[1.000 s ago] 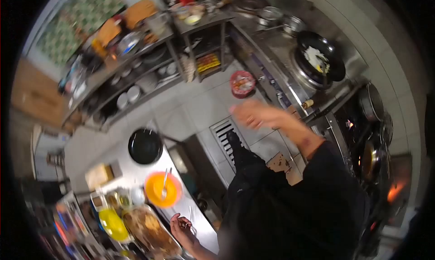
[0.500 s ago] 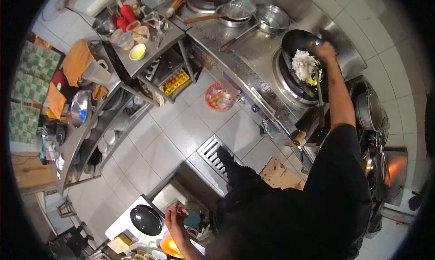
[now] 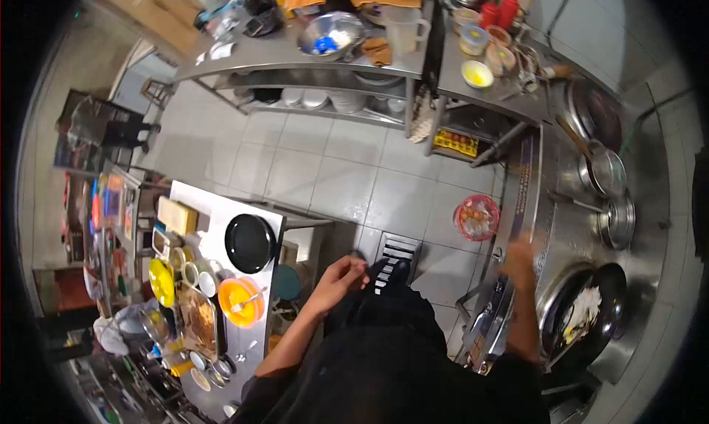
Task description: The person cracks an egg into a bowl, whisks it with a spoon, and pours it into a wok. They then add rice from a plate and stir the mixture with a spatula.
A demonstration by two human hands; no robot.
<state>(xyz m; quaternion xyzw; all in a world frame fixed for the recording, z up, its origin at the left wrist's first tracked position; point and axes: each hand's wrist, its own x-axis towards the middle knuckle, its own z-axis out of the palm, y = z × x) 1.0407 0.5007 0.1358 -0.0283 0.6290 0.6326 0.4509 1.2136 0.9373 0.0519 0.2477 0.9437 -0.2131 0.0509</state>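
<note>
My left hand (image 3: 341,280) hangs in front of my body beside the white table, its fingers loosely bent and apart from the thumb, with nothing visible in it. My right hand (image 3: 523,258) is smeared by motion over the stove's front edge, apart from the wok; its fingers cannot be made out. The black wok (image 3: 611,291) sits tilted on the stove ring, partly behind my right forearm. White rice-like food (image 3: 583,312) with yellow egg-like bits lies inside it.
On the white table (image 3: 210,202) at left are a black plate (image 3: 249,243), an orange plate (image 3: 241,301) and a tray of food. A red basket (image 3: 476,217) stands on the floor. Pans (image 3: 617,221) rest on the steel stove; a yellow-filled bowl (image 3: 477,74) is behind.
My right hand has come off the wok and moved left, away from it. The wok now rests on the ring. My view has turned left, showing more of the white table.
</note>
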